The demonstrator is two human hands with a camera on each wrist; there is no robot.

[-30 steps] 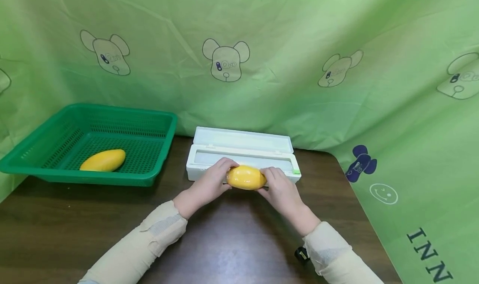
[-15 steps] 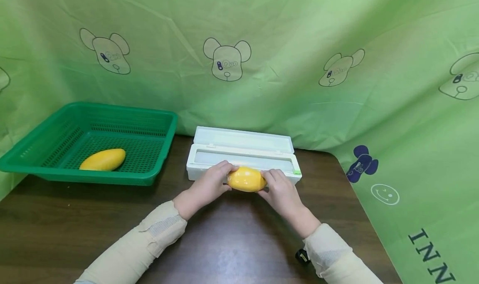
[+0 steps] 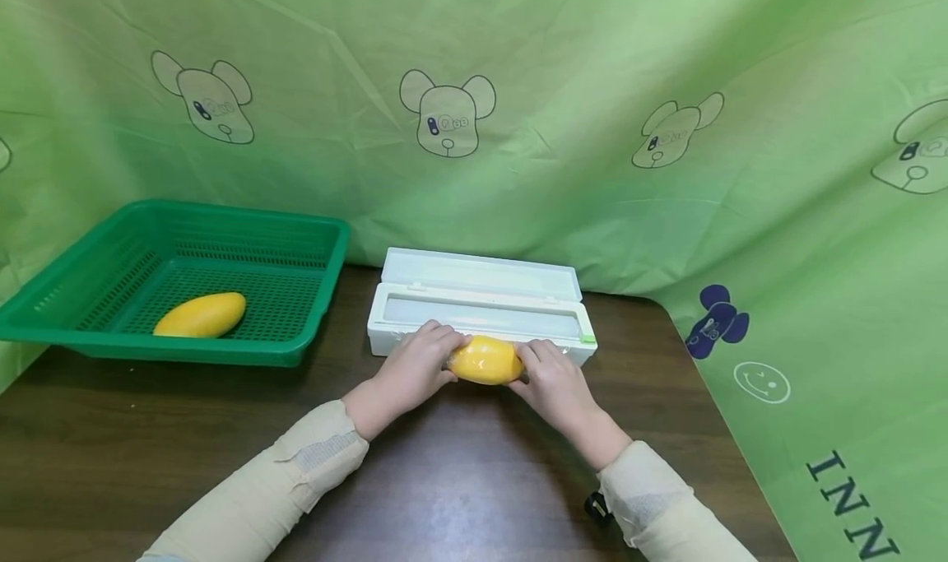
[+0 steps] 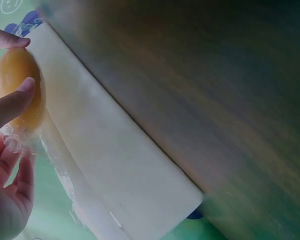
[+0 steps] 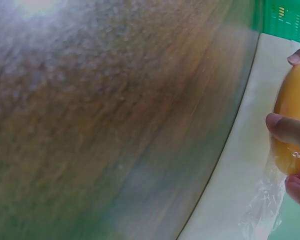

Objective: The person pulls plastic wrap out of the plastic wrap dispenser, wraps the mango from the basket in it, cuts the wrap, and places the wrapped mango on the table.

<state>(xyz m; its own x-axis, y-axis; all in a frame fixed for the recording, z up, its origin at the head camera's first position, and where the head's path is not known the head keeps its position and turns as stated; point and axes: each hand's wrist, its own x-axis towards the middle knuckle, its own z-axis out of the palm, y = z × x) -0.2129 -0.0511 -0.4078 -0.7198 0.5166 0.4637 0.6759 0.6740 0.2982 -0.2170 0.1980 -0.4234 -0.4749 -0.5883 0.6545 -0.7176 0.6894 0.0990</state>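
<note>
Between both hands is a yellow mango (image 3: 485, 360) with clear plastic film on it, held just in front of a white cling film dispenser (image 3: 481, 324). The left hand (image 3: 416, 363) grips its left end, thumb on the near side, as the left wrist view shows on the mango (image 4: 21, 75). At the other end the right hand (image 3: 554, 383) pinches it between thumb and fingers. Crinkled clear film (image 5: 262, 205) trails beside the mango along the dispenser's front edge in the right wrist view. The dispenser's lid (image 3: 481, 274) stands raised at the back.
A green plastic basket (image 3: 326, 299) stands at the left, with another yellow mango (image 3: 202, 315) inside. Behind the table (image 3: 459, 480) hangs a green curtain (image 3: 555, 150). A small black object (image 3: 597, 507) lies by the right sleeve.
Both hands have drawn the mango slightly down and toward the body, away from the dispenser. Their hold on it looks the same.
</note>
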